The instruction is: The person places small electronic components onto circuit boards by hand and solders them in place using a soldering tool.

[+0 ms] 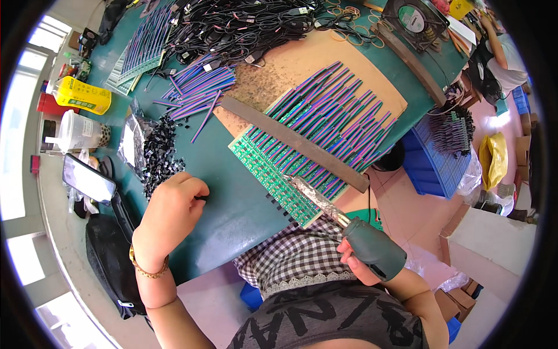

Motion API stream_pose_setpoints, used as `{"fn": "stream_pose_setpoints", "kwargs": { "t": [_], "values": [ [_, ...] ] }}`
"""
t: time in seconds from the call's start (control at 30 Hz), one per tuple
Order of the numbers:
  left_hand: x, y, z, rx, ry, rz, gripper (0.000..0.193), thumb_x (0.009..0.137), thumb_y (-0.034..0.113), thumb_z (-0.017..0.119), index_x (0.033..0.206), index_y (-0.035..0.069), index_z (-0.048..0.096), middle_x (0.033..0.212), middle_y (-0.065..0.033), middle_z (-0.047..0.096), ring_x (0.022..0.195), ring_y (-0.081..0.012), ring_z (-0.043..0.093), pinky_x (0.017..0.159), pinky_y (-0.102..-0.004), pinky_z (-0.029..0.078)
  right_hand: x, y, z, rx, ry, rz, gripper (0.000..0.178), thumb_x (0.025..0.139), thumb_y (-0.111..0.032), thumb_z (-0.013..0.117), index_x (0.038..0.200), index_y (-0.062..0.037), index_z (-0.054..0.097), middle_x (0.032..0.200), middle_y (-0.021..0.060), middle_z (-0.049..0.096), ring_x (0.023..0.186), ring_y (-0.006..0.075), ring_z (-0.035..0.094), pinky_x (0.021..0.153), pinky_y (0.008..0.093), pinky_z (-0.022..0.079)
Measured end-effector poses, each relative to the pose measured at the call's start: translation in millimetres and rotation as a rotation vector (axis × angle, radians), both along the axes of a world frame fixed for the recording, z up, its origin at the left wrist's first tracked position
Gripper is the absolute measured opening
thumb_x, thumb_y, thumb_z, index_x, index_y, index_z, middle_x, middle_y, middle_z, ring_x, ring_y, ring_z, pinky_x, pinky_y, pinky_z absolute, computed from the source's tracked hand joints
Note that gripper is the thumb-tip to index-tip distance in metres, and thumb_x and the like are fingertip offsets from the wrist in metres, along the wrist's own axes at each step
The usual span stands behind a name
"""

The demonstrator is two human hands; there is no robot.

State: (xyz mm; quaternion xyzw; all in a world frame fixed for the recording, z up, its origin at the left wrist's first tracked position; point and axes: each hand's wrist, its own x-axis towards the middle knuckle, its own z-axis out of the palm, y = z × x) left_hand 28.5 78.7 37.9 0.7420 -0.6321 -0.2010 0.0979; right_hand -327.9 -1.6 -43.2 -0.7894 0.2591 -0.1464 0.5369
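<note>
My right hand (pixel 359 266) is wrapped round the dark green handle of a soldering iron (pixel 375 247). The iron's tip rests at or just over a green circuit board panel (pixel 263 170); I cannot tell if they touch. Rows of blue-purple ribbon wires (pixel 343 116) run away from the panel, with a brown flat bar (pixel 296 141) lying across them. On the left, my left hand (pixel 170 212) is closed, fingers curled, with a small black part (pixel 203 198) at the fingertips. Just beyond it lies a heap of small black connectors (pixel 160 148).
Loose ribbon wires (pixel 200 90) and a tangle of black cables (pixel 244 29) cover the far side. A phone (pixel 88 179), a plastic cup (pixel 78 132) and a yellow bottle (pixel 84 95) stand left. A fan (pixel 411 22) sits far right; a blue crate (pixel 433 157) stands beside the table.
</note>
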Motion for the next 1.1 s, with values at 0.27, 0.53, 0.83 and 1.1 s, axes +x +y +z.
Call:
{"fn": "stream_pose_setpoints", "kwargs": {
  "t": [0.27,0.53,0.83,1.1],
  "values": [
    [6.8,4.8,-9.2,0.015,-0.158,0.02,0.017,0.065,-0.01,0.06,0.08,-0.003,0.056,0.077,-0.0123,0.056,0.065,-0.0257,0.06,0.061,-0.0333,0.05,-3.7,7.5,-6.9,0.001,-0.063,-0.103,0.019,0.069,-0.006,0.069,0.088,-0.0068,0.069,0.086,0.0082,0.069,0.075,0.0272,0.067,0.065,0.0344,0.054],
    [-1.4,3.7,-7.7,-0.024,-0.114,-0.061,0.012,0.067,-0.006,0.06,0.078,-0.001,0.056,0.076,-0.0143,0.055,0.067,-0.0313,0.057,0.061,-0.0392,0.048,-5.9,6.2,-8.7,-0.158,-0.101,-0.066,0.019,0.068,-0.008,0.072,0.087,-0.0056,0.069,0.084,0.0077,0.069,0.072,0.0254,0.067,0.062,0.0327,0.054],
    [-1.5,1.7,-19.8,-0.149,-0.112,-0.037,0.01,0.068,-0.006,0.058,0.071,-0.002,0.05,0.069,-0.018,0.053,0.065,-0.0367,0.055,0.059,-0.0411,0.045,-12.4,23.2,-7.0,-0.267,-0.244,-0.15,0.024,0.073,-0.009,0.072,0.095,-0.0007,0.066,0.087,0.0096,0.067,0.066,0.0209,0.065,0.057,0.03,0.052],
    [5.7,3.9,-9.5,-0.115,0.03,-0.028,0.013,0.067,-0.007,0.06,0.079,-0.003,0.059,0.068,-0.0171,0.059,0.064,-0.03,0.061,0.06,-0.0376,0.049,-24.2,34.8,21.9,0.634,-0.421,-0.335,0.024,0.092,-0.008,0.061,0.115,-0.0042,0.057,0.096,0.0113,0.064,0.074,0.0143,0.063,0.061,0.0277,0.051]
  ]
}}
